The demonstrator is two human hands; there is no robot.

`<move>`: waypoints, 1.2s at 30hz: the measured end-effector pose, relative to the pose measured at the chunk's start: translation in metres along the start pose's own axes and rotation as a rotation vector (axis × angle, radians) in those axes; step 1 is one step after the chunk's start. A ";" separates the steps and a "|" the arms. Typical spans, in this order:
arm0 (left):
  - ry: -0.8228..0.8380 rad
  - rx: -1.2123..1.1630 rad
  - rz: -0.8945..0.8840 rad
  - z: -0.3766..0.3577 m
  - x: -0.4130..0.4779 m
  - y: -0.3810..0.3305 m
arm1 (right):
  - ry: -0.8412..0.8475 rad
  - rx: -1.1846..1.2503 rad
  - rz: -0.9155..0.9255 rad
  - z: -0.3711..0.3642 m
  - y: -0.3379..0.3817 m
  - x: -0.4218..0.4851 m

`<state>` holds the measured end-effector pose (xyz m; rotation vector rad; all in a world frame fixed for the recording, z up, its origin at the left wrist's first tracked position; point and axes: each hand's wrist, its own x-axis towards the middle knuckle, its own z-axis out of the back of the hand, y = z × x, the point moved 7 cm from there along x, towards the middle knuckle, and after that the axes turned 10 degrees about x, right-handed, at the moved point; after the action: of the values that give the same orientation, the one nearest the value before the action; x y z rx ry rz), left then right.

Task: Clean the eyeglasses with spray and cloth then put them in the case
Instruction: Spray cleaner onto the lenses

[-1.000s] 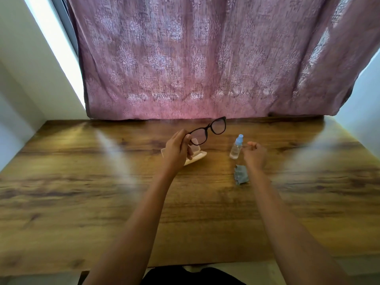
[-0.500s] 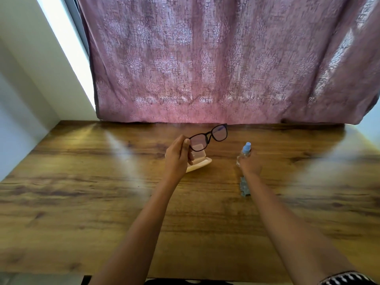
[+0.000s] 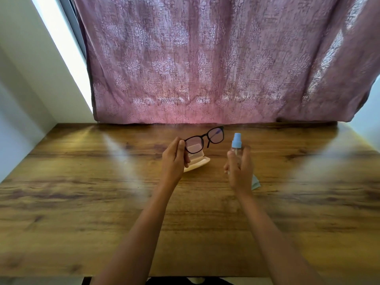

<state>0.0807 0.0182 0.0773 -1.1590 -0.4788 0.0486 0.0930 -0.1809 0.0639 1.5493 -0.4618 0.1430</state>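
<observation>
Wood-grain desk [image 3: 82, 212] under a pink patterned curtain [image 3: 205, 68], daylight at both sides.

Change noted: a second earlier the spray bottle [image 3: 236, 140] stood on the desk with the right hand [image 3: 239, 167] just beside it, not gripping. Half a second earlier that hand had reached the bottle. At this moment the bottle was off the desk, upright, with the right hand's fingers wrapped round its clear body and the blue cap showing above them. Which way the nozzle faced could not be read.

Left hand [image 3: 174, 159] unchanged in role: it pinched one end of the eyeglasses [image 3: 203, 139] and held them in the air, tilted, above the open pale case [image 3: 197, 162], which lay on the desk. Bottle and lenses were near each other, not touching.

Cloth [image 3: 256, 182] lay on the desk, mostly hidden behind the right hand, untouched.

Judgement: pickup of the spray done, spraying the lenses comes next. Wiping and casing not yet begun, so the task is early.
</observation>
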 end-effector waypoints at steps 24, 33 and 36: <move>-0.063 -0.006 -0.011 -0.005 -0.008 -0.021 | 0.316 -0.443 0.290 -0.051 0.070 -0.026; -0.053 -0.055 0.002 -0.005 -0.009 -0.022 | 0.349 -0.427 0.263 -0.051 0.071 -0.030; -0.053 -0.068 0.007 -0.004 -0.010 -0.021 | 0.380 -0.427 0.275 -0.055 0.072 -0.028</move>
<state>0.0692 0.0029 0.0915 -1.2290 -0.5266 0.0701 0.0517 -0.1194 0.1229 1.0052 -0.3705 0.5089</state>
